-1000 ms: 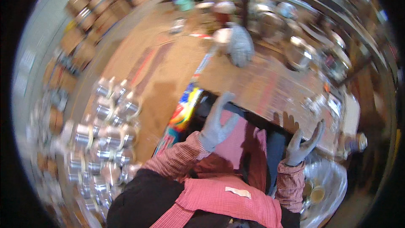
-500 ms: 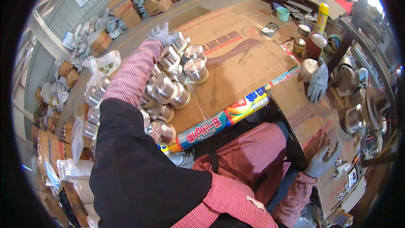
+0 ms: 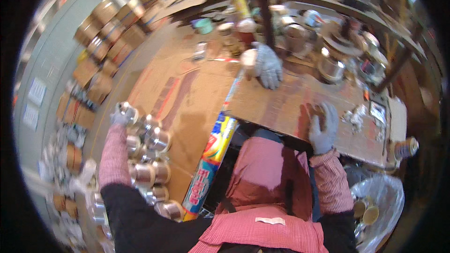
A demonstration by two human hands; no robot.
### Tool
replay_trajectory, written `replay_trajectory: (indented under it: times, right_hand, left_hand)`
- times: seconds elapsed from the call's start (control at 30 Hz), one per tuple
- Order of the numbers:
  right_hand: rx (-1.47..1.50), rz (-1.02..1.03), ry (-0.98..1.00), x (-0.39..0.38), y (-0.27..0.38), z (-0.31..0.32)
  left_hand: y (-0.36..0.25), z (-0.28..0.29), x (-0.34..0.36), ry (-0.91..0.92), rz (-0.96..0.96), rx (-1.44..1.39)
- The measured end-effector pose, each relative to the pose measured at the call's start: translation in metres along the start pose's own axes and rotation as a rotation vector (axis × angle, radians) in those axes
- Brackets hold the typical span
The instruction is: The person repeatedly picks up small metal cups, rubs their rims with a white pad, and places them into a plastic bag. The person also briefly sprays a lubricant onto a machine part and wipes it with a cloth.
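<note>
My left hand (image 3: 121, 117), in a grey glove, is at the far end of a cluster of shiny metal cups with pale rims. Its fingers close around one metal cup (image 3: 130, 111), though motion blurs the grip. More metal cups (image 3: 158, 139) stand close together on the cardboard sheet (image 3: 192, 107), running back toward my left forearm. My right hand (image 3: 324, 129), also gloved in grey, is over the cardboard at the right, with fingers apart and nothing in them. A loose grey glove (image 3: 268, 68) lies beside a pale-topped cup (image 3: 249, 61).
A metal spindle with a round disc (image 3: 342, 40) stands at the back right, above another metal cup (image 3: 331, 65). Bars cross behind it. A yellow spray can (image 3: 240, 4) and a green cup (image 3: 204, 26) stand farther back. A clear plastic bag (image 3: 382, 201) holds cups at the lower right.
The view has swung to the right. My left hand, open above the far cups before, now closes around one of them. My right hand remains open over the cardboard.
</note>
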State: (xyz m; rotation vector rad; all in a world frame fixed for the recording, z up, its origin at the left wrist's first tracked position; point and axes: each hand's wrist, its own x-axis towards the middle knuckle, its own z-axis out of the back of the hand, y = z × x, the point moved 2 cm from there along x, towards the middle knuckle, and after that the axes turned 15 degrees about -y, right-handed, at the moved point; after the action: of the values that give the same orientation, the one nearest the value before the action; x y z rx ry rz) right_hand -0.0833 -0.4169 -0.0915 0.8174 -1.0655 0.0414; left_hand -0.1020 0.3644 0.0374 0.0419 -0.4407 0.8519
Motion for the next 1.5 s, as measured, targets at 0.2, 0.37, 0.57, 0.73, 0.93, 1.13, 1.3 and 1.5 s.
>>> replay_trajectory:
  times: [0.2, 0.37, 0.57, 0.73, 0.93, 1.13, 1.3, 1.5]
  right_hand:
    - [-0.076, -0.005, 0.045, -0.001, -0.003, -0.001]
    - [0.07, -0.151, -0.095, 0.012, -0.013, -0.009]
    - [-0.176, -0.31, -0.195, 0.096, -0.079, -0.059]
    - [-0.048, -0.404, -0.049, 0.15, -0.099, -0.081]
    - [0.764, -0.741, -0.168, 0.094, -0.042, 0.003]
    - [0.238, -0.773, -0.407, -0.021, 0.01, 0.157]
    - [-0.284, -0.67, -0.508, -0.091, -0.007, 0.271]
    - [-0.684, -0.79, -0.766, -0.199, -0.064, 0.4]
  left_hand:
    - [-0.19, 0.035, -0.128, 0.017, -0.786, -0.813]
    - [-0.335, 0.05, -0.278, 0.071, -1.316, -0.815]
    - [-0.388, 0.011, -0.368, 0.309, -1.045, -1.074]
    - [-0.416, 0.002, -0.381, 0.535, -0.674, -1.388]
    - [-0.524, 0.0, -0.377, 0.415, -0.52, -1.639]
    - [-0.652, -0.014, -0.435, 0.627, -0.666, -1.731]
    - [-0.666, -0.035, -0.437, 0.663, -0.695, -1.654]
    - [-0.573, -0.019, -0.437, 0.43, -0.755, -1.462]
